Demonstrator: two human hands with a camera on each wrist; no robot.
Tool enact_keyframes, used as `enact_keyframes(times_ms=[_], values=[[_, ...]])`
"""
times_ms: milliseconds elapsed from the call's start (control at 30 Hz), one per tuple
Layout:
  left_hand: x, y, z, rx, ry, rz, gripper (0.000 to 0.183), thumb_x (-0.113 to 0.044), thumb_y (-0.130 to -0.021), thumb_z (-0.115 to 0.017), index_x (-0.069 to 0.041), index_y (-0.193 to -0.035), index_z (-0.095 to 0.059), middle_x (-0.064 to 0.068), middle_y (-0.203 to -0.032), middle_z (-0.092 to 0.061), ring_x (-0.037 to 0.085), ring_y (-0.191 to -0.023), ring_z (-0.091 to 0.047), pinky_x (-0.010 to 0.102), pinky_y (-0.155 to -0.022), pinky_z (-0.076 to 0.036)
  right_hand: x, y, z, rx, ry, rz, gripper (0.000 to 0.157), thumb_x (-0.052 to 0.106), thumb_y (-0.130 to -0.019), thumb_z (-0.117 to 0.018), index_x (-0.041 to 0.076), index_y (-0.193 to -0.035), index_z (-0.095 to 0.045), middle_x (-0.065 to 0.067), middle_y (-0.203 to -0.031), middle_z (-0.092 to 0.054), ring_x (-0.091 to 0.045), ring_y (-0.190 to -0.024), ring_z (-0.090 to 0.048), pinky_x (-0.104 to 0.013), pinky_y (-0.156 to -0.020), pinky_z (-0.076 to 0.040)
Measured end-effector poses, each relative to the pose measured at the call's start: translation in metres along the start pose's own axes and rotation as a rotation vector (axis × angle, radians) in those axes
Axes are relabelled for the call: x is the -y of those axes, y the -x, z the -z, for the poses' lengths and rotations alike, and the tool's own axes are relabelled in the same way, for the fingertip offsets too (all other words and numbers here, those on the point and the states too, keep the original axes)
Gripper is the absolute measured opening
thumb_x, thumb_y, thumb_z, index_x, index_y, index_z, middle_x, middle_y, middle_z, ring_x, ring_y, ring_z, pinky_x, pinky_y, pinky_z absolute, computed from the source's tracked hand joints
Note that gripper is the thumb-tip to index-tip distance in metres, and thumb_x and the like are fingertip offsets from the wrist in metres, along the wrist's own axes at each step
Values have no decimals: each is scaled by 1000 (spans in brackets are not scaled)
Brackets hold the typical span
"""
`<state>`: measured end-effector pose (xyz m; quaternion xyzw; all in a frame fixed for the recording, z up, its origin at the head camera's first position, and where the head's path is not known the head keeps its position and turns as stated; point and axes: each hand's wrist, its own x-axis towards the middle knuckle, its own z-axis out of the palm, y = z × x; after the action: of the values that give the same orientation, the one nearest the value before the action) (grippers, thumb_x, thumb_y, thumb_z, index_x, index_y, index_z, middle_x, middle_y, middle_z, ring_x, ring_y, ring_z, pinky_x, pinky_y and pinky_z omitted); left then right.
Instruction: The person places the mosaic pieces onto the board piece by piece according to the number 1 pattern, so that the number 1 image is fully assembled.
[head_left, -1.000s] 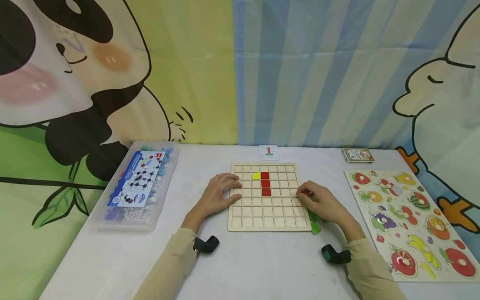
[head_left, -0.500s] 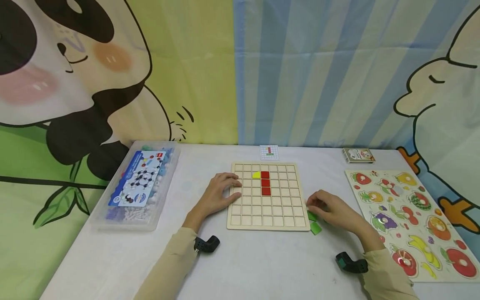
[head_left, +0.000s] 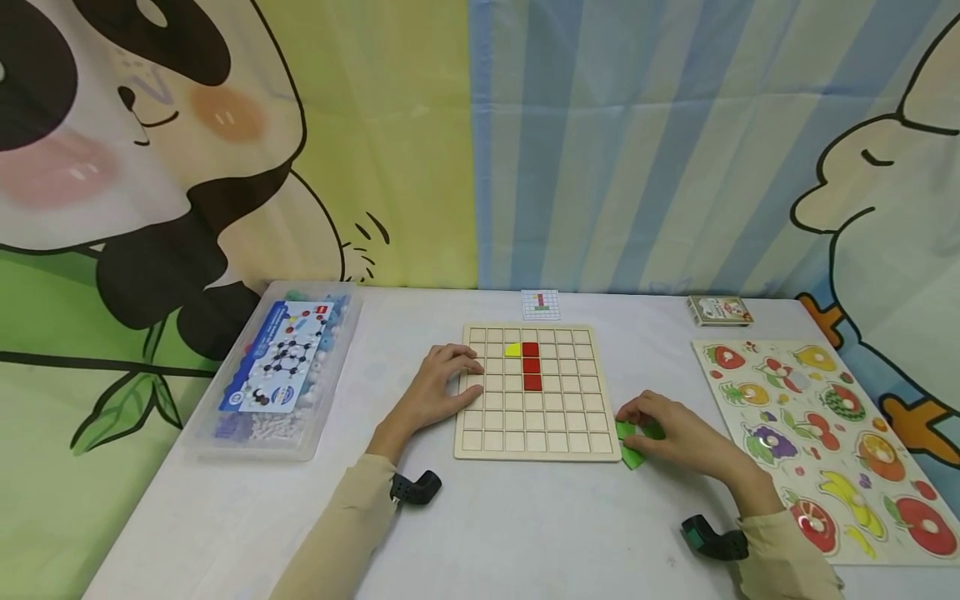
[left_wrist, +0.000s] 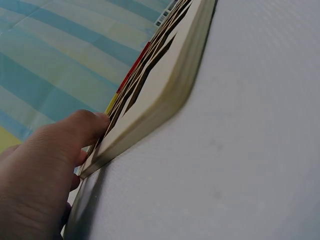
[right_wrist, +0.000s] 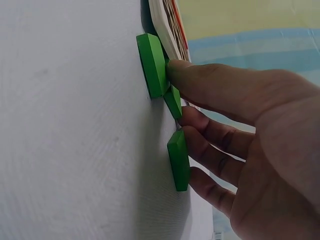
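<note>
A wooden grid board lies mid-table, with red square tiles in one column and a yellow tile beside the top one. My left hand rests at the board's left edge, thumb and fingertips on its rim, fingers relaxed. Off the board's right side lie several green tiles. Over them is my right hand, its thumb and bent fingers spread apart right at the tiles. In the right wrist view, a small green tile shows between thumb and fingertips; another green tile stands by the lower fingers.
Behind the board lies a small pattern card. A clear plastic case of small parts sits at left. A fruit puzzle board lies at right, below a small card box. A printed cloth hangs behind the table.
My right hand has moved from the board's right edge rightward and toward me, down to the green tiles. My left hand has stayed at the left edge.
</note>
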<state>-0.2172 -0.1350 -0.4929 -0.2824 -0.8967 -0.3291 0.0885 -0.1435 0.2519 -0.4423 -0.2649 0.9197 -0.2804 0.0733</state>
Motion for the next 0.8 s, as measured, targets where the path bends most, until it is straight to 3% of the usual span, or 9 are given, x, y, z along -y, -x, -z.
enact_keyframes(times_ms=[200,433,800], values=[[1,1,-1,-7,-8,-5,22,-34,-84,-70,-24,-103,-67,0,-125,-56,22,-116,-46,44,-100,-36,0,1,-2,-1,1,-33,31,27,-83,-72,14,-109,-63,7,-98,-57,-6,-87,-53,-25,-77,-47],[0,1,-1,-8,-12,-4,23,-35,-84,-70,-23,-104,-67,0,-125,-56,22,-116,-47,45,-100,-37,1,1,-2,-9,27,-14,24,28,-84,-71,18,-104,-63,9,-98,-56,-5,-86,-52,-27,-77,-47],[0,1,-1,-3,-27,9,24,-37,-84,-69,-25,-105,-67,-2,-126,-55,21,-118,-46,44,-102,-37,1,-1,-3,-66,42,-4,22,13,-82,-73,20,-97,-58,11,-92,-57,-3,-82,-53,-26,-74,-48]])
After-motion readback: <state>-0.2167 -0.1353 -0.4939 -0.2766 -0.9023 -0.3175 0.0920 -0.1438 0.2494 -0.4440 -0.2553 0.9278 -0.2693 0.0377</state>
